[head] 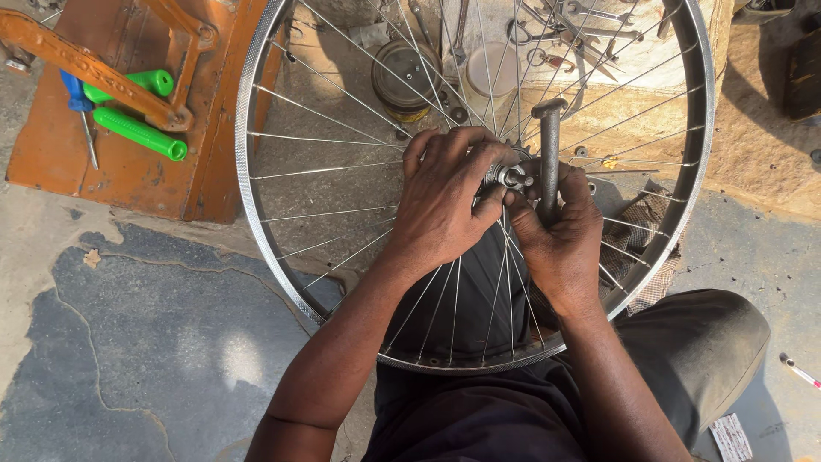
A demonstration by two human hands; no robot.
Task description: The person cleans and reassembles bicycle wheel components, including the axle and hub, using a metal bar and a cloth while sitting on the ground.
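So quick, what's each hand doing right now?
Left hand: fingers closed around the wheel hub.
Right hand: closed on a grey metal tool.

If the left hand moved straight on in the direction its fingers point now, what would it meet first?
The left hand points right, its fingers already at the shiny metal wheel hub. Just beyond stands the grey metal T-shaped wrench in the right hand; probably that, though depth is unclear.
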